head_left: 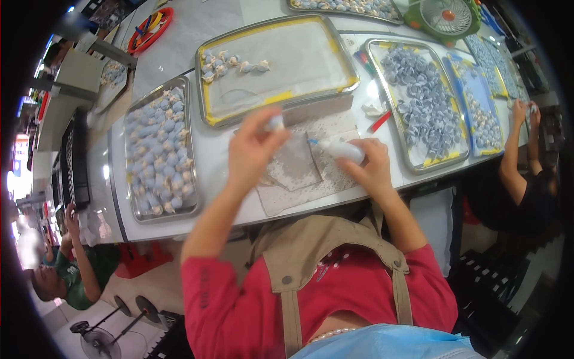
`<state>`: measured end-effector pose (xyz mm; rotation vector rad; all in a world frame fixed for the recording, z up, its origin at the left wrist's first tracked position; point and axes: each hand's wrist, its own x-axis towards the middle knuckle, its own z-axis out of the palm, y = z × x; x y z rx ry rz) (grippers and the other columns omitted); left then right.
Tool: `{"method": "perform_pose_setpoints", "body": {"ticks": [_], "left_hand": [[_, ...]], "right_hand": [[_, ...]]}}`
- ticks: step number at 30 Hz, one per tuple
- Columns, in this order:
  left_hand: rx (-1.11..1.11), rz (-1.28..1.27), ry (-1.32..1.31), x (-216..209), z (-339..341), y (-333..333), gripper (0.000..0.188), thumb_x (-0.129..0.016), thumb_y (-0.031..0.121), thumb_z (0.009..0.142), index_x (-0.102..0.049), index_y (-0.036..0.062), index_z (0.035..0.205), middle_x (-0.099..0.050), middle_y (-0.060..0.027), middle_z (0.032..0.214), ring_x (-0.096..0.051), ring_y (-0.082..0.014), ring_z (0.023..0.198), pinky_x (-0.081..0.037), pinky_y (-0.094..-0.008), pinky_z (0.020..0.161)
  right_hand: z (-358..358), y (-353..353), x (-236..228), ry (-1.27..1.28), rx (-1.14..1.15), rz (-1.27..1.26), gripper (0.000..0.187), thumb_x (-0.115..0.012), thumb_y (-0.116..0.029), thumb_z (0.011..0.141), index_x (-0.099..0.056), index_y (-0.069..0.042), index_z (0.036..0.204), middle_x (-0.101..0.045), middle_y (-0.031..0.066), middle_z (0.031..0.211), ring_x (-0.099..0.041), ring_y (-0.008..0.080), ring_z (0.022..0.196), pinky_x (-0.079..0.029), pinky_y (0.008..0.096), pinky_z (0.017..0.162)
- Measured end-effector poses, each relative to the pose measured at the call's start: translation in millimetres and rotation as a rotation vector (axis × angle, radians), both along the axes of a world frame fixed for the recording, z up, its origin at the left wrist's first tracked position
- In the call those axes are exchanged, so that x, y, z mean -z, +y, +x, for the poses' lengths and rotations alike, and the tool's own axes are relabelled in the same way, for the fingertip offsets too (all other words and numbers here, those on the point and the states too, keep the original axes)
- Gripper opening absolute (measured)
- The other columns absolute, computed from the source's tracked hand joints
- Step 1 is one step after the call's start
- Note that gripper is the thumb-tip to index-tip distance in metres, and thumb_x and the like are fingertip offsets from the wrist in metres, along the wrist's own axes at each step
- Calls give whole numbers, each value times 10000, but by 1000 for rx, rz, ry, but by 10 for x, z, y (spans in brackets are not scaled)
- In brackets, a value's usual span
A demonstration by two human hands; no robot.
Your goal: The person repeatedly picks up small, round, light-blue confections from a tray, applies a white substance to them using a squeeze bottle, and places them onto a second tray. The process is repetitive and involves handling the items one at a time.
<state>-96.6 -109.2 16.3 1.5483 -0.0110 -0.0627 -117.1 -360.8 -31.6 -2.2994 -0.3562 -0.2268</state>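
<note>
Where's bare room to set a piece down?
Right side of the rear tray, beside its blue pieces, and the table between the red basket and left tray. The left tray and right tray are crowded; the right hand's white bottle overhangs the board.

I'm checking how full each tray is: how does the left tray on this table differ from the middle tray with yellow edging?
The left tray is mostly covered with blue-and-cream pieces, while the middle tray has only a small group toward its left. The left tray's long sides run front to back; the middle tray's run crosswise. Both are shallow, metal-rimmed and hold similar-looking pieces.
</note>
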Motion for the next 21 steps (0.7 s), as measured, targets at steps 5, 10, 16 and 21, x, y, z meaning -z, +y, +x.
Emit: {"method": "perform_pose_setpoints", "body": {"ticks": [5,10,16,21], "left_hand": [[-20,-335,235,268,-702,-273,370,-602,17,835,-512,-11,1193,-582,-103,1112,-632,-179,871,-500,-253,733],[-56,-403,275,365,-910,-434,376,-600,-18,826,-502,-12,1189,-610,-112,1001,-616,-160,831,-494,-254,740],[-29,-398,270,311,-940,-452,387,-601,-41,821,-498,-19,1193,-618,-106,947,-597,-132,829,-495,-259,747],[-15,-383,289,278,-974,-452,393,-603,-35,824,-496,-18,1202,-624,-97,927,-596,-127,828,-492,-253,747]], "right_hand": [[-135,-25,-77,223,100,420,334,-746,-233,701,-609,-53,947,-574,93,867,-500,244,845,-389,325,753],[-277,-67,-366,-57,-11,297,320,-801,-221,636,-622,-53,842,-546,70,785,-458,228,798,-382,310,718],[-359,-31,-629,-214,-53,107,356,-846,-271,569,-634,-70,773,-535,27,666,-438,213,754,-381,310,678],[-374,22,-685,-252,-70,80,352,-845,-276,569,-637,-71,764,-553,19,657,-442,217,732,-387,307,654]]}}
